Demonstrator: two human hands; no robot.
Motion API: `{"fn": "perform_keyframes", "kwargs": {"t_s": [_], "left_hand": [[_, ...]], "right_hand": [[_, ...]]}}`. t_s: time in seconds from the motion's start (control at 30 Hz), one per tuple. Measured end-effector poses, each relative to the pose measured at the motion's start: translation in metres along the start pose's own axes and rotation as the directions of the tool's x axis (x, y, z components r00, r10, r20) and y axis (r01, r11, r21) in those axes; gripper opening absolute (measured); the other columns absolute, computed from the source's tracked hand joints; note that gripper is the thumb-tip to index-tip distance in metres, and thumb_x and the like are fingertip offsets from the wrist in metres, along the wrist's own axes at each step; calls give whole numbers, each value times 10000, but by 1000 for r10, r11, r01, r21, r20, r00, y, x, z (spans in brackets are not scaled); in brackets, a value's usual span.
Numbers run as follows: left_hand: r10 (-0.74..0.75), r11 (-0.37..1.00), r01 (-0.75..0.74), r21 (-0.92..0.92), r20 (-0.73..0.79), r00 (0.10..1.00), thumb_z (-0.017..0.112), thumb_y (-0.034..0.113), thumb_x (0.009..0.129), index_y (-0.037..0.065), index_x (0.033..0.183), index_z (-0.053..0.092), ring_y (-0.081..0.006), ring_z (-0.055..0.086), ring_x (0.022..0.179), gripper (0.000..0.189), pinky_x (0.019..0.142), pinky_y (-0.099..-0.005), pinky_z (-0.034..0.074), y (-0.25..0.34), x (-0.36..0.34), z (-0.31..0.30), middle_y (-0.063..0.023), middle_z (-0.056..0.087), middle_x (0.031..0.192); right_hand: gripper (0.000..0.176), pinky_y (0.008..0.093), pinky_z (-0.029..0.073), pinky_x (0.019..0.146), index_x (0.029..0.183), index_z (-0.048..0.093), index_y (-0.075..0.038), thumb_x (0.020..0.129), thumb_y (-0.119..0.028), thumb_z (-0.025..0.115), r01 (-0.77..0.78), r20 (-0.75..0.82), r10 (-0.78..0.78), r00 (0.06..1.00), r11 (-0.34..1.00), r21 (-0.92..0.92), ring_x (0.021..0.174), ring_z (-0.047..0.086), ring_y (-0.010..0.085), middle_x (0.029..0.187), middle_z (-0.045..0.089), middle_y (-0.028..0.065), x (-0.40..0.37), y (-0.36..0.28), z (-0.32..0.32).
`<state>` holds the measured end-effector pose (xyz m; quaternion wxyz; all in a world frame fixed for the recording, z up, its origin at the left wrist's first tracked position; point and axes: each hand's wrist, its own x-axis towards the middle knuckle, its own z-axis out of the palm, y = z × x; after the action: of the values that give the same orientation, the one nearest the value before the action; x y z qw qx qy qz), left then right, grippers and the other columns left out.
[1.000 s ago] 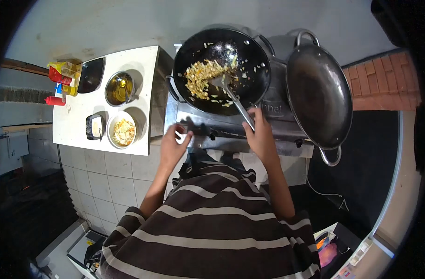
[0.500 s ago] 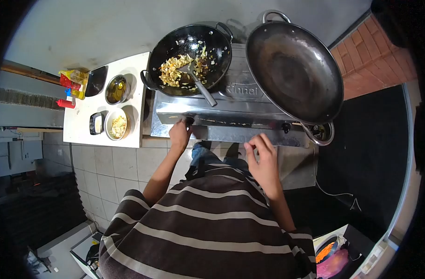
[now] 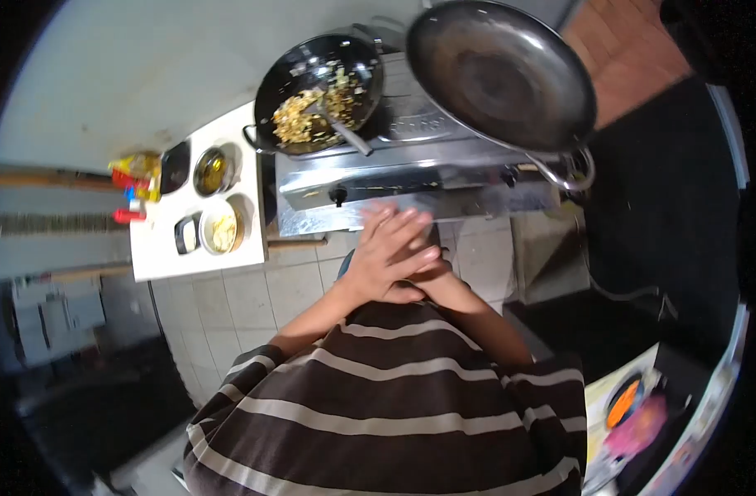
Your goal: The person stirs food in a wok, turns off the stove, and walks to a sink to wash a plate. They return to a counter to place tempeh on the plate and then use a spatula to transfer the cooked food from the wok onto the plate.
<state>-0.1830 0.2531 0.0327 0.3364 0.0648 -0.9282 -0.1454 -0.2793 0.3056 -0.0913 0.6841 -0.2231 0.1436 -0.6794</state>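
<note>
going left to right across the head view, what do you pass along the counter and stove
red bottle → small black dish → bowl of food → wok with food → big empty wok

Two woks, the wok with food [image 3: 357, 64] and the empty wok [image 3: 502, 74]; one spatula [image 3: 338, 131]; one stove [image 3: 411, 186] with two knobs, the left knob [image 3: 338, 196] and the right knob [image 3: 511, 175]; one white table [image 3: 159, 260]; two round bowls, the far bowl [image 3: 211, 169] and the near bowl [image 3: 222, 232]; two dark dishes, the far dish [image 3: 175, 165] and the near dish [image 3: 185, 235]; one red bottle [image 3: 128, 216]; two hands, the left hand [image 3: 386, 248] and the right hand [image 3: 423, 287].
</note>
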Motion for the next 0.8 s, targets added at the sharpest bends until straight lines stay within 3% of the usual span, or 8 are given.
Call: {"fn": "perform_keyframes", "kwargs": {"t_s": [0.2,0.27,0.3,0.47,0.6,0.67,0.73,0.8], "left_hand": [[-370,891,418,-176,254,894,499,378,966,50,1432,409,-368,343,1394,577,1125,-493,258,-73,-72,-17,-180,395,1489],[-639,221,833,-507,570,516,320,617,982,37,1475,339,-281,353,1383,762,1141,-432,232,-100,-134,-13,-156,388,1493],[-617,-76,853,-517,696,367,247,700,953,64,1498,263,-324,313,1403,838,1142,-467,222,-85,-137,-22,-159,346,1517],[35,-657,681,-322,890,454,213,634,989,76,1544,117,-287,203,1460,792,1170,-441,185,-12,-116,-43,-131,199,1586],[177,-334,834,-439,840,513,225,688,954,66,1543,106,-293,232,1451,865,1166,-434,183,27,-111,-54,-140,197,1589],[269,-177,859,-481,815,512,254,709,939,67,1544,100,-296,253,1444,895,1161,-431,191,48,-118,-67,-148,202,1587],[262,188,674,-715,698,667,380,700,913,63,1542,107,-312,309,1415,935,1135,-454,238,79,-120,-82,-167,232,1574],[337,375,414,-829,538,773,503,641,892,83,1541,126,-359,341,1391,934,1098,-499,295,100,-135,-86,-196,268,1550]], "right_hand": [[691,404,261,1117,1469,352,-39,1032,-551,197,-248,-323,192,927,958,-142,1396,331,212,1487,414,118,-17,-15,104],[653,422,242,1133,1452,406,-58,1039,-527,217,-121,-196,53,979,929,-351,1417,303,238,1498,408,120,-41,-7,102],[608,437,239,1140,1460,397,-78,1039,-497,267,-73,-280,-104,954,827,-557,1425,289,256,1513,380,129,-52,2,118],[594,497,206,1161,1502,316,-184,979,-414,482,-247,-221,-566,795,31,-969,1452,227,330,1580,207,159,-78,91,156],[643,530,189,1153,1496,325,-161,936,-402,530,-560,-252,-688,680,-266,-784,1454,213,343,1562,237,179,-123,104,174],[632,522,194,1158,1506,308,-188,957,-457,472,-636,-434,-795,424,80,-768,1442,222,374,1555,238,198,-154,116,181],[617,475,278,1132,1495,321,-181,978,-493,447,-501,-486,-827,282,305,-810,1370,365,358,1504,330,207,-185,137,176],[622,425,354,1079,1485,318,-161,993,-530,406,406,-783,-496,375,848,-342,1291,461,296,1478,381,160,-218,150,188]]}}
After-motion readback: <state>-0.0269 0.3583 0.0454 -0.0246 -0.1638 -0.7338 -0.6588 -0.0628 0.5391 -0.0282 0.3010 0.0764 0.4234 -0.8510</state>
